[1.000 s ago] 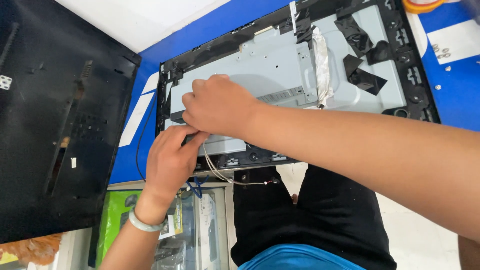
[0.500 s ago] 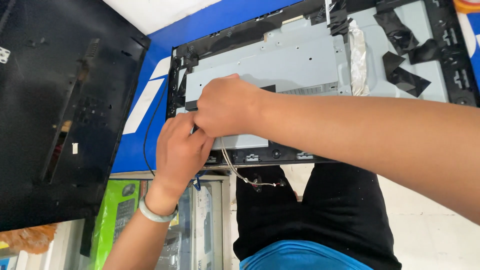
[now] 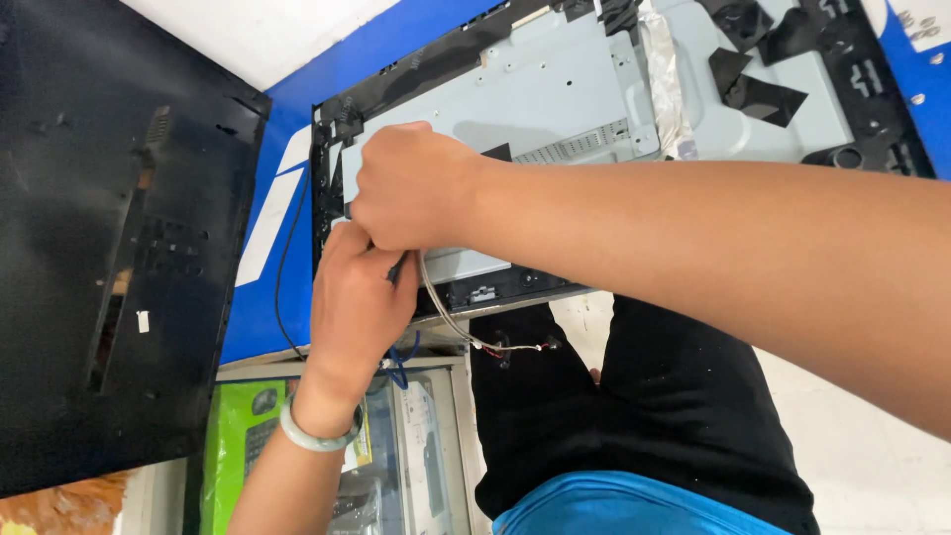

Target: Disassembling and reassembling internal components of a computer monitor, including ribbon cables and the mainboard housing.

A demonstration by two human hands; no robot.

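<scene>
Both hands meet at the near-left corner of the opened flat-screen chassis [image 3: 594, 109]: the right hand [image 3: 411, 188] is curled shut, knuckles up, on the grey metal back plate [image 3: 555, 94], seemingly steadying it, while the left hand [image 3: 357, 292] comes up from below with fingers closed where a thin grey cable [image 3: 446, 315] leaves the frame. The cable droops free over the blue table's [image 3: 277, 213] edge, and the detached black back cover [image 3: 109, 248] crowds the left, leaving open room only to the right.
</scene>
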